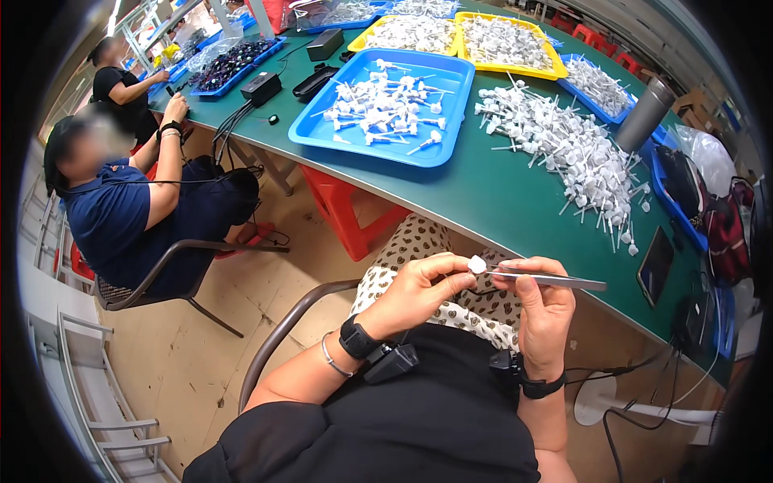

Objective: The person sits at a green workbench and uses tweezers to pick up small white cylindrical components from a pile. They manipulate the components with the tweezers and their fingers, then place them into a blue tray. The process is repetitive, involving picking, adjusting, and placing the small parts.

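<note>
Over my lap, my left hand (417, 291) pinches a small white plastic piece (477, 265) with a rounded head between thumb and fingertips. My right hand (541, 304) grips a pair of metal tweezers (568, 281), their narrow end reaching toward the white piece; whether the tips touch it is too small to tell. On the green table (483, 189) ahead lies a large loose heap of white stemmed plastic pieces (564, 145). Left of the heap, a blue tray (322, 133) holds more such white pieces, scattered.
Yellow trays (555, 71) of white pieces stand at the back. A grey tumbler (646, 114) and a phone (655, 264) lie to the right. Black boxes (262, 88) with cables sit left. A red stool (346, 213) stands under the table; a seated co-worker (121, 201) is at left.
</note>
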`<state>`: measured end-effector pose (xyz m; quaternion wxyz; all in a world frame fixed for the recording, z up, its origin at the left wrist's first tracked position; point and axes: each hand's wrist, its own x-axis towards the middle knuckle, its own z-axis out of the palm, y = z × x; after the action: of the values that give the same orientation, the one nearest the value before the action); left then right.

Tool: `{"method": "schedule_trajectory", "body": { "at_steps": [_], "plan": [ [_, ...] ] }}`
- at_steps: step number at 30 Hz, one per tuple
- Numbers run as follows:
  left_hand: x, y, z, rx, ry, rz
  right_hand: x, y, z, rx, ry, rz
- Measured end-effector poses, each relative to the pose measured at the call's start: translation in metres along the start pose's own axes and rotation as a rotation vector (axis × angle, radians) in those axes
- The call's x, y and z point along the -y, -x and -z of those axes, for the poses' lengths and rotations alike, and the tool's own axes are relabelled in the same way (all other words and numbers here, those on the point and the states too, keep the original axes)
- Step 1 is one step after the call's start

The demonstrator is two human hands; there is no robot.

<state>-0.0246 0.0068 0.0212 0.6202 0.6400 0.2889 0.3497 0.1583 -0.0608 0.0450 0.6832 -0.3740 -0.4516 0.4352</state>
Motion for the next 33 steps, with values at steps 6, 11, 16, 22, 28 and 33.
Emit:
{"method": "schedule_trajectory", "body": {
  "at_steps": [6, 11, 16, 22, 28, 33],
  "plan": [
    [0.007, 0.004, -0.004, 0.023, 0.061, -0.019, -0.004, 0.003, -0.008, 0.015, 0.147, 0.001],
    [0.007, 0.002, -0.004, 0.007, -0.039, -0.096, 0.0, 0.005, -0.012, 0.017, 0.231, -0.011],
    [0.014, 0.002, -0.007, -0.007, -0.125, -0.255, -0.001, 0.009, -0.005, 0.07, 0.298, 0.088],
    [0.025, 0.002, -0.007, 0.015, -0.062, -0.219, -0.006, 0.012, -0.008, 0.174, 0.396, 0.165],
    [0.018, 0.003, -0.008, 0.012, -0.058, -0.16, -0.005, 0.013, -0.008, 0.187, 0.426, 0.144],
    [0.016, 0.004, -0.009, -0.022, -0.083, -0.208, -0.007, 0.012, -0.004, 0.183, 0.457, 0.14]
  ]
}}
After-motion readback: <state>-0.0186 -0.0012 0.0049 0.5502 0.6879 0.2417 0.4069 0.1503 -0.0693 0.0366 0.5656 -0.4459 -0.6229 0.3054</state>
